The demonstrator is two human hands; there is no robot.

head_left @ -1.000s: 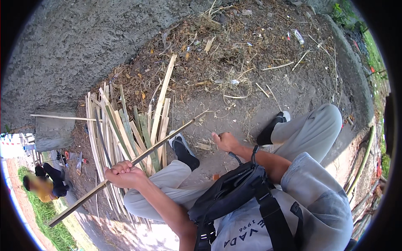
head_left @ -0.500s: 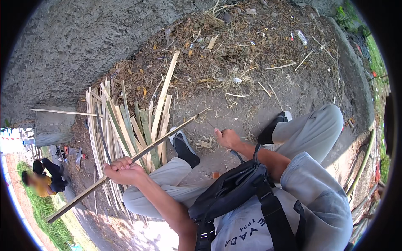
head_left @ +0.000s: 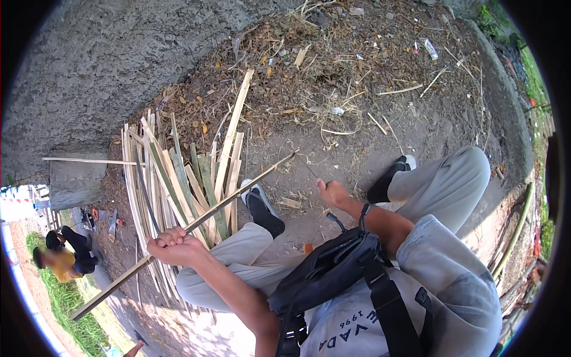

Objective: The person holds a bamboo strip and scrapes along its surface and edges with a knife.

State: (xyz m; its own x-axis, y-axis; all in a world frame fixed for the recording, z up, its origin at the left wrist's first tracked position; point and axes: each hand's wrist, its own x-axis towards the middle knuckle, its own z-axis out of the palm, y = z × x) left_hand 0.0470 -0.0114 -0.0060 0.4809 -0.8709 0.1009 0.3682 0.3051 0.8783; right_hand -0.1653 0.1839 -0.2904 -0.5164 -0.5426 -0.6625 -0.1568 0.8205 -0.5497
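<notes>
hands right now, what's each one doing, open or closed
Left hand: closed around the long bamboo stick, gripping it partway along.
Right hand: closed, near the stick's far tip; what it holds cannot be told.

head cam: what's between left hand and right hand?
Head view: the left hand grips a long bamboo strip; a black shoe and dirt separate it from the right hand.

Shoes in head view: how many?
2. Left shoe beside the bamboo strip pile; right shoe at the right leg's end, partly hidden by the trouser cuff.
</notes>
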